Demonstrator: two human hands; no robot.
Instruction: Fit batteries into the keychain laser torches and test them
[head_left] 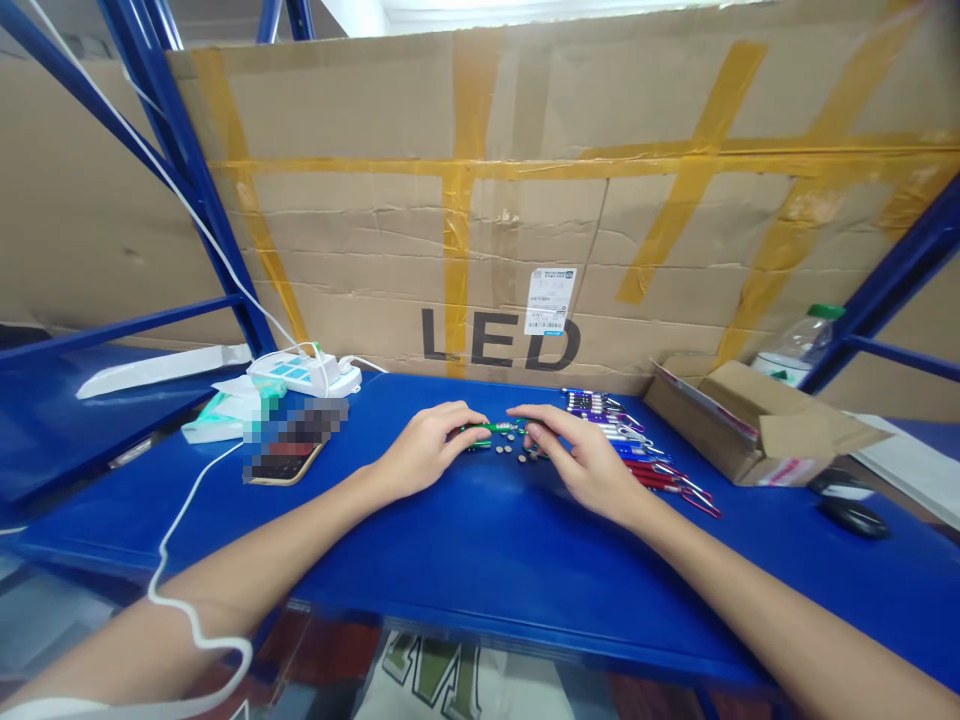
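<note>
My left hand (424, 450) is closed, its thumb and fingers pinching one end of a slim green metal tube with a carabiner clip (499, 428). At the clip end is my right hand (581, 455), index finger stretched over the clip and thumb bent against it. A second green tube (478, 445) lies just under my left fingertips. Several small round button cells (508, 449) are scattered on the blue table (465, 540) between my hands. Right of my right hand lie rows of similar clip tubes: red ones (660, 475), blue ones (637, 450), and silver and dark ones behind.
An open cardboard box (720, 430), a plastic bottle (799, 345) and a black mouse (853, 517) stand at the right. To the left are a phone (289, 460), a tissue pack (217, 420) and a power strip (300, 372). A white cable crosses my left forearm. Cardboard (360, 230) walls the back.
</note>
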